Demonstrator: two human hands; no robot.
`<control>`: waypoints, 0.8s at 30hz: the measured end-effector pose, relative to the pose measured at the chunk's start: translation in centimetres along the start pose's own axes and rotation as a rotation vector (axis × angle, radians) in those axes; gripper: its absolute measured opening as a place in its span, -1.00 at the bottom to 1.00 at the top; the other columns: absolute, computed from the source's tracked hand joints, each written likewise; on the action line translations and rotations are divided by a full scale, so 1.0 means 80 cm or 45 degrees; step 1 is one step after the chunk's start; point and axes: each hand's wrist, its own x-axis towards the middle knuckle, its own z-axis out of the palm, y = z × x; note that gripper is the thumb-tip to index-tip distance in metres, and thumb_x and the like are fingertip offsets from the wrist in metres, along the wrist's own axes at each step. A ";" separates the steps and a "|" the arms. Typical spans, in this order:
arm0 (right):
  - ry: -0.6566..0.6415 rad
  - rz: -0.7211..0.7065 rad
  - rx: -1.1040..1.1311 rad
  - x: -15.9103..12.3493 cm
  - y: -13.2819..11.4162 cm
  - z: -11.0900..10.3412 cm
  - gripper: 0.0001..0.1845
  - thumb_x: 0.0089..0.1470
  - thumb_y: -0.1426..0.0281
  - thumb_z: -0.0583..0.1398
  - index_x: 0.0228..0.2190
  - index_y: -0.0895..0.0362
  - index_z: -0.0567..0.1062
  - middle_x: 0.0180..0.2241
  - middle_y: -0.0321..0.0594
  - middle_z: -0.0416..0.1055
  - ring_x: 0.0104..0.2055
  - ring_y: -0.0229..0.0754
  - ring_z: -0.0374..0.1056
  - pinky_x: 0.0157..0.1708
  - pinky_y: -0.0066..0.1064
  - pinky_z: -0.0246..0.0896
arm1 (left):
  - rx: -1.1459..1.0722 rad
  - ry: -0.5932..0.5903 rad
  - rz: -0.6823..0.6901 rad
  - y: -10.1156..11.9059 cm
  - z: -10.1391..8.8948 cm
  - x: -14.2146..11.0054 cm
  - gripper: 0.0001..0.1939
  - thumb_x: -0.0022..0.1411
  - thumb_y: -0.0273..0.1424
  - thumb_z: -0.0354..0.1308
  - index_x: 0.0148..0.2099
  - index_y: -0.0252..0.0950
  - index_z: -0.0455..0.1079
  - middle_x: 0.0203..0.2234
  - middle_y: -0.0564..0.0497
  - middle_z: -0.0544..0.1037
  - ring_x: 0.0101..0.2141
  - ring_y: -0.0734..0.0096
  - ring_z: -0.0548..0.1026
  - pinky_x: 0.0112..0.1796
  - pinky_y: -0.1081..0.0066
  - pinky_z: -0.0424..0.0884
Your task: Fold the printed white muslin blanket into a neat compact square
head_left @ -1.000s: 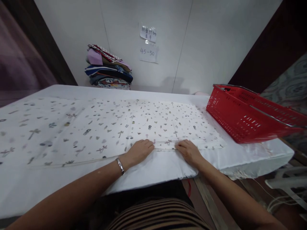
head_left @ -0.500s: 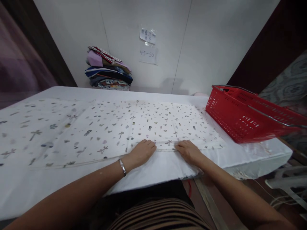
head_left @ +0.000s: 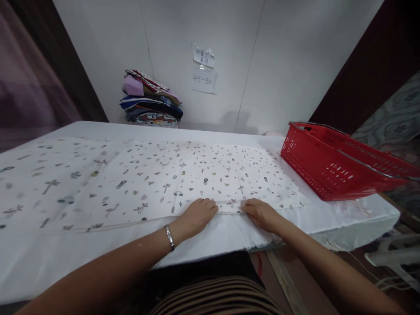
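A long white cloth (head_left: pixel 154 175) printed with small palm trees and other shapes lies spread across the table, its layers showing along the near edge. My left hand (head_left: pixel 199 215) is closed on that near edge, fingertips over the top and thumb hidden. A short way to its right, my right hand (head_left: pixel 261 214) grips the same edge with bent fingers. Between the two hands, a narrow strip of the edge lies flat on the table. A silver bracelet (head_left: pixel 169 237) circles my left wrist.
The table (head_left: pixel 210 240) wears a white cover. At its right end stands a red plastic basket (head_left: pixel 324 170) with metal handles. A pile of folded fabrics (head_left: pixel 151 98) sits at the back by the wall, below and left of two paper notes (head_left: pixel 204 80). A white chair (head_left: pixel 393 253) is at lower right.
The view has tilted slightly up, so everything sits a little lower in the picture. Both hands stay at the cloth's near edge, and the right fingers look more tightly curled.
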 end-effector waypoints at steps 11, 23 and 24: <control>0.085 -0.059 0.271 0.130 0.067 0.016 -0.78 0.06 0.41 0.16 -0.22 0.10 0.53 -0.19 -0.13 0.43 -0.14 -0.15 0.34 -0.11 -0.28 0.26 | -0.059 0.011 -0.027 0.005 0.018 0.003 -0.84 0.18 -0.63 -0.04 -0.28 -0.28 0.26 -0.35 0.01 0.39 -0.32 0.33 0.30 -0.33 0.34 0.24; 0.193 -0.069 0.058 0.196 0.106 0.039 -0.65 0.16 0.25 0.06 -0.09 0.10 0.48 -0.01 -0.04 0.34 0.02 -0.03 0.25 0.01 -0.15 0.17 | -0.237 0.006 -0.017 0.002 0.024 -0.003 -0.88 0.18 -0.60 0.02 -0.33 -0.29 0.23 -0.37 0.04 0.37 -0.33 0.37 0.26 -0.32 0.34 0.18; 0.171 -0.115 0.068 0.196 0.102 0.042 -0.63 0.16 0.22 0.06 -0.08 0.11 0.47 0.01 -0.04 0.33 0.03 -0.03 0.24 0.03 -0.16 0.15 | -0.251 0.005 -0.013 0.003 0.023 -0.002 -0.88 0.16 -0.61 0.02 -0.34 -0.29 0.23 -0.37 0.05 0.37 -0.33 0.37 0.25 -0.32 0.35 0.17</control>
